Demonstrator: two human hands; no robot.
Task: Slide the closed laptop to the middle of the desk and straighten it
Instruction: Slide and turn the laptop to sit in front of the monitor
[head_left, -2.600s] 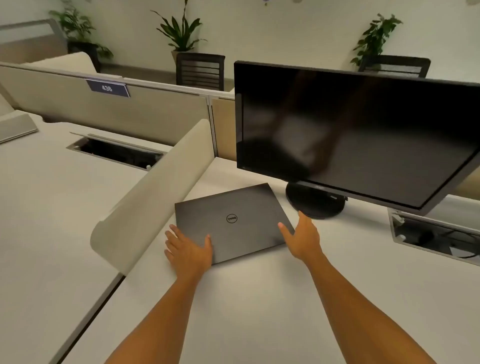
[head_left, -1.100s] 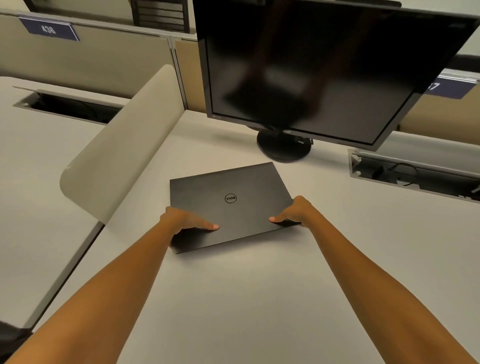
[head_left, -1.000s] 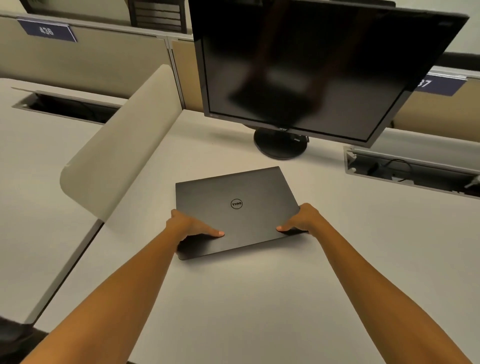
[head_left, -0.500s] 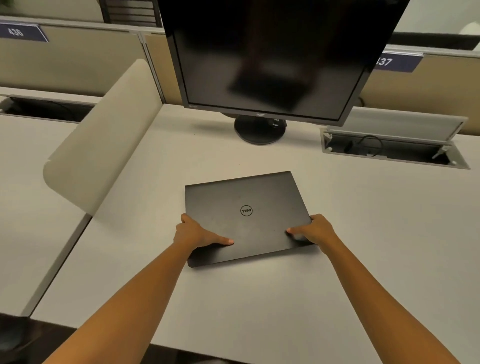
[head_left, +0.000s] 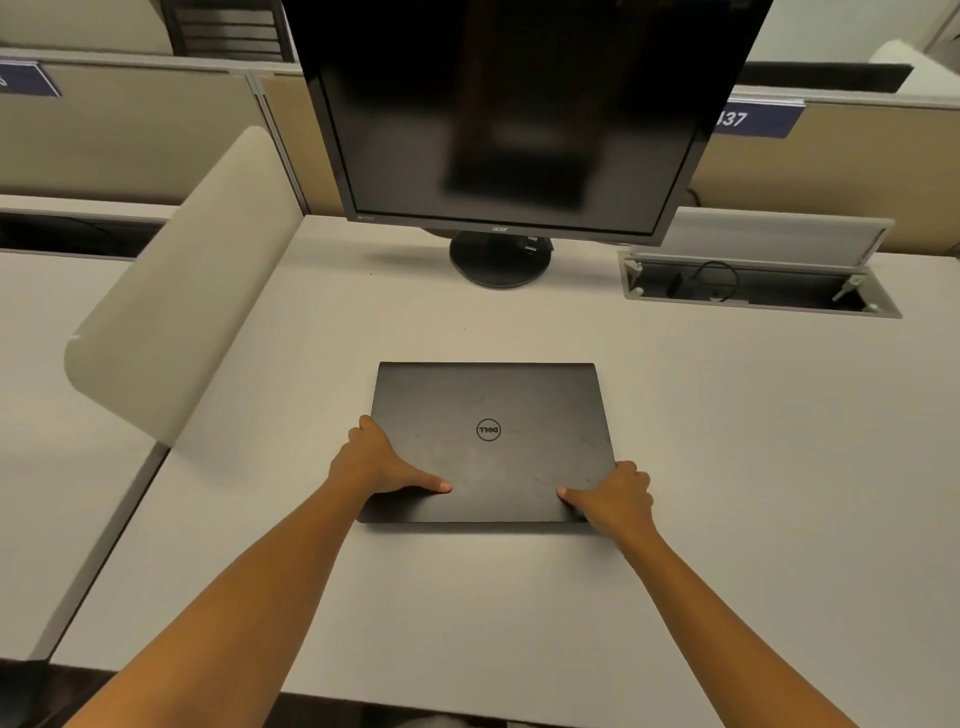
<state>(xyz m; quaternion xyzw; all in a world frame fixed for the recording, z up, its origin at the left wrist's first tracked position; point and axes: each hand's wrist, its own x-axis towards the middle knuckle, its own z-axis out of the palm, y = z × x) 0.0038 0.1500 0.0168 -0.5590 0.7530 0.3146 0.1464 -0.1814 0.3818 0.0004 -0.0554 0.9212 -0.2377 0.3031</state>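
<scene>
The closed black laptop (head_left: 493, 410) lies flat on the pale desk (head_left: 727, 467), lid up with a round logo, its edges square to the desk's front edge and in line with the monitor. My left hand (head_left: 376, 462) grips its near left corner, thumb on the lid and fingers along the left edge. My right hand (head_left: 615, 496) grips its near right corner, thumb on the lid.
A black monitor (head_left: 519, 114) on a round stand (head_left: 500, 260) rises behind the laptop. An open cable hatch (head_left: 758, 283) sits at the back right. A curved beige divider (head_left: 176, 312) borders the desk on the left. Partition panels run along the back.
Both hands have slid the laptop from the back left corner by the divider toward me and to the right, and turned it from skewed to square with the desk.
</scene>
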